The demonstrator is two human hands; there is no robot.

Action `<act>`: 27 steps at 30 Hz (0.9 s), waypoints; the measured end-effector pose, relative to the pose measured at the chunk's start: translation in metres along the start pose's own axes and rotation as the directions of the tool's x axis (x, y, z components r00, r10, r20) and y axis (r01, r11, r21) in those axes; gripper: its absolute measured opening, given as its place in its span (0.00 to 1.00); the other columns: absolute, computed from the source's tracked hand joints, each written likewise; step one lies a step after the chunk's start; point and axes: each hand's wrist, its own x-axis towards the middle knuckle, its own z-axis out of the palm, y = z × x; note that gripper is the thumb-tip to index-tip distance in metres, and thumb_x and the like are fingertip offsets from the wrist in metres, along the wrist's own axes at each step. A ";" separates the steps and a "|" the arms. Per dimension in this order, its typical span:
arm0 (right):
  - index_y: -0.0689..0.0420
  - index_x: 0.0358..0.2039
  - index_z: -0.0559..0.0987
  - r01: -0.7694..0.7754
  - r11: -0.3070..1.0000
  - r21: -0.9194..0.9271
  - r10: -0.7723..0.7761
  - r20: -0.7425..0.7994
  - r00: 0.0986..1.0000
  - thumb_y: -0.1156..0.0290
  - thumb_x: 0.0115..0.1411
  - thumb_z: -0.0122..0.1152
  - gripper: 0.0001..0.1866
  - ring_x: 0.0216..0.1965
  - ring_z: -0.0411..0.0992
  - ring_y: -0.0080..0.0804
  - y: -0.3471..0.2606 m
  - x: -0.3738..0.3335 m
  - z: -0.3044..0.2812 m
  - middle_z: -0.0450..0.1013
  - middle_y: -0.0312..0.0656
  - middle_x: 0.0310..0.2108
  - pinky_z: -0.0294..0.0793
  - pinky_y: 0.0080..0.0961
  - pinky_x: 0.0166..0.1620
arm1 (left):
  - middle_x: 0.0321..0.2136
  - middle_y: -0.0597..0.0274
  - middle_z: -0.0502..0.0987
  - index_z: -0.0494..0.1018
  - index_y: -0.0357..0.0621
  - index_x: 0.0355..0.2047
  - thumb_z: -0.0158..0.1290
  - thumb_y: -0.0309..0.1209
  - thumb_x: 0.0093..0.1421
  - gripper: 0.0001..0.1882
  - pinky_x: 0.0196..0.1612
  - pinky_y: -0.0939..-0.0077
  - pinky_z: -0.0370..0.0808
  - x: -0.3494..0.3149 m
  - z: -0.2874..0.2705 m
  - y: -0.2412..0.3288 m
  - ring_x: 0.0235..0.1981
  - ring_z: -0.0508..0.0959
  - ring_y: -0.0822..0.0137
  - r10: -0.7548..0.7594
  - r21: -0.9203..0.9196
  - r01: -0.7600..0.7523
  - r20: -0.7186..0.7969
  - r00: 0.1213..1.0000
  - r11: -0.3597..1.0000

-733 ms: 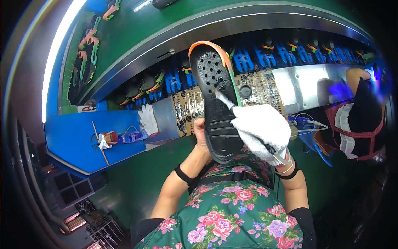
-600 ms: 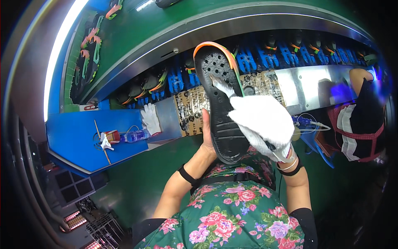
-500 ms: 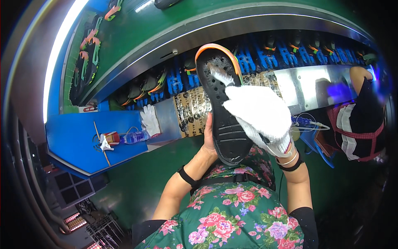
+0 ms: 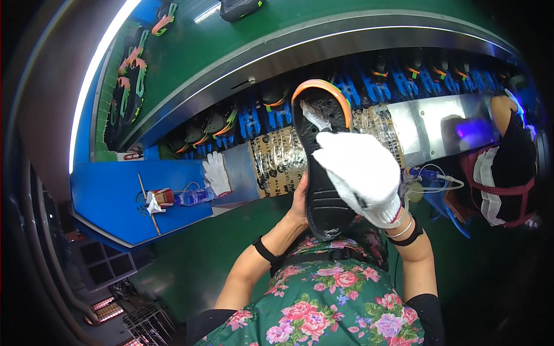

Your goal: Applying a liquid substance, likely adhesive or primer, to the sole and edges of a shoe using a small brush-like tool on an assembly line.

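Note:
A black shoe sole (image 4: 323, 199) with an orange and green rim at its toe end is held up in front of me. My left hand (image 4: 299, 199), bare, grips its left edge; the fingers go behind it and are partly hidden. Wearing a white knit glove, my right hand (image 4: 363, 173) is closed over the sole's right side. A brush (image 4: 316, 117) with pale, wet-looking bristles sticks out of its fingertips. The bristles lie on the toe area near the left edge, where the surface has a whitish, shiny film. The glove hides the brush's handle.
Behind the sole, a conveyor carries shoes on blue holders (image 4: 251, 121). A metal ledge (image 4: 427, 118) partly covered in brown tape (image 4: 277, 167) runs before it. Leftward are a white glove (image 4: 216, 173), plastic bottle (image 4: 195, 196) and blue table (image 4: 109, 190). A co-worker's arm (image 4: 503, 118) is at right.
The whole view has shifted, so the scene sits a little lower and further right. Across the sole, the brush has moved slightly toward the left edge and toe. Both hands keep their hold.

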 end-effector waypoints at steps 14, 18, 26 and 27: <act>0.54 0.44 0.88 -0.010 0.989 0.145 0.013 -0.018 1.000 0.78 0.52 0.70 0.17 0.45 0.82 0.42 0.006 -0.032 0.020 0.84 0.45 0.45 0.80 0.35 0.48 | 0.67 0.47 0.68 0.57 0.44 0.72 0.35 0.70 0.68 0.47 0.69 0.46 0.68 0.009 0.003 0.015 0.66 0.71 0.48 0.051 0.166 -0.039 -0.066 0.996 0.985; 0.55 0.42 0.88 -0.078 0.977 0.197 0.114 -0.177 0.978 0.79 0.52 0.70 0.15 0.44 0.83 0.43 0.015 -0.027 0.017 0.84 0.45 0.43 0.81 0.33 0.47 | 0.67 0.47 0.68 0.58 0.45 0.72 0.33 0.74 0.66 0.51 0.68 0.46 0.70 0.022 0.017 0.024 0.66 0.71 0.48 0.120 0.025 -0.122 0.062 0.991 0.992; 0.56 0.37 0.88 -0.087 0.895 0.438 0.162 -0.137 0.977 0.80 0.51 0.71 0.12 0.41 0.83 0.41 0.007 -0.039 0.028 0.84 0.46 0.42 0.81 0.33 0.47 | 0.63 0.46 0.71 0.60 0.45 0.71 0.34 0.76 0.65 0.52 0.66 0.48 0.72 0.019 0.001 0.022 0.63 0.74 0.50 0.151 0.149 -0.151 0.005 0.988 0.977; 0.57 0.37 0.88 -0.127 0.895 0.427 0.215 -0.163 0.963 0.80 0.52 0.70 0.11 0.42 0.83 0.41 0.007 -0.039 0.023 0.84 0.47 0.43 0.81 0.34 0.47 | 0.65 0.45 0.69 0.58 0.46 0.72 0.34 0.76 0.64 0.52 0.68 0.47 0.69 0.024 0.004 0.024 0.65 0.72 0.50 0.149 0.019 -0.150 0.029 0.988 0.989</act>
